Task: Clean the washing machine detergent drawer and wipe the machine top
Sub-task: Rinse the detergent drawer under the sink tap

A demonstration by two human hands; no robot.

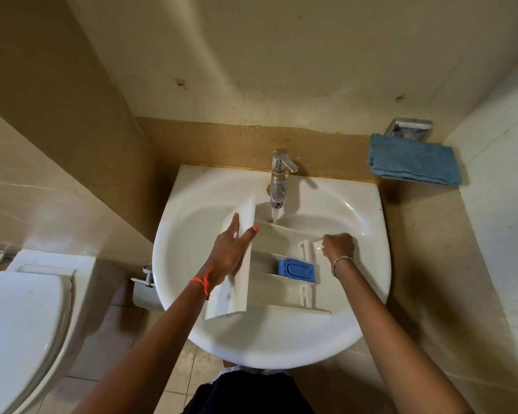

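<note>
while water runs in a thin stream from the tap, the white detergent drawer lies across the bowl of the white sink, its front panel toward the left and its open compartments toward the right. the stream lands on the drawer's far edge, close behind the front panel. the left hand grips that front panel from the near side, fingers spread flat along its face and the thumb, with an orange nail, hooked over the panel's inner edge. an orange thread is tied round the left wrist. the right hand is curled closed on the drawer's right end, fingers bunched together against the plastic; whether they pinch the wall itself or something small held there i cannot tell. a beaded bracelet sits on the right wrist. inside the drawer, in the near compartment, sits a blue insert, between the two hands. a blue cloth lies folded on the ledge to the right of the sink, well apart from the drawer, with a chrome holder just behind it. at the left edge the closed lid of a toilet shows.
</note>
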